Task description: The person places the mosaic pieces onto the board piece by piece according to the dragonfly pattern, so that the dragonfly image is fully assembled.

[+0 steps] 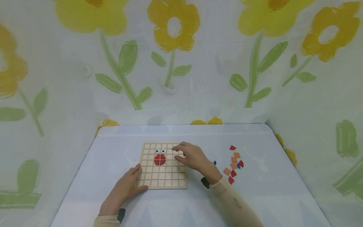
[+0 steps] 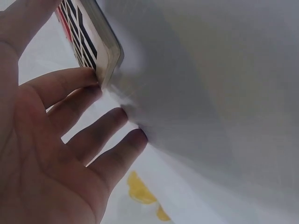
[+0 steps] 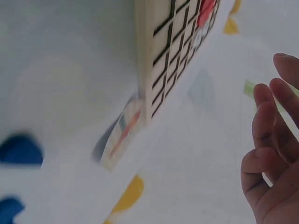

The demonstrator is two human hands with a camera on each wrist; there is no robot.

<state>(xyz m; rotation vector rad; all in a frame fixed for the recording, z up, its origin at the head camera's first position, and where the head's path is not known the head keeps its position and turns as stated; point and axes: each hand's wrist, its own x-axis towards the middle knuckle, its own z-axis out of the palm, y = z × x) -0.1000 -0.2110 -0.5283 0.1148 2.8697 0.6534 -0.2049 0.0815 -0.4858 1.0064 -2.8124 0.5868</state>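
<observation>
Wooden board [image 1: 168, 176] flat, eyes [image 1: 163, 151] toward far edge, long axis unclear.

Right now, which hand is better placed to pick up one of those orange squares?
Probably the right hand: it looks empty and is nearer the orange squares, which lie right of the board. The left hand touches the board's opposite edge.

Left fingers [image 1: 136, 169] touch a gridded board [image 1: 163, 176]; right fingers [image 1: 182, 147] hover above
</observation>
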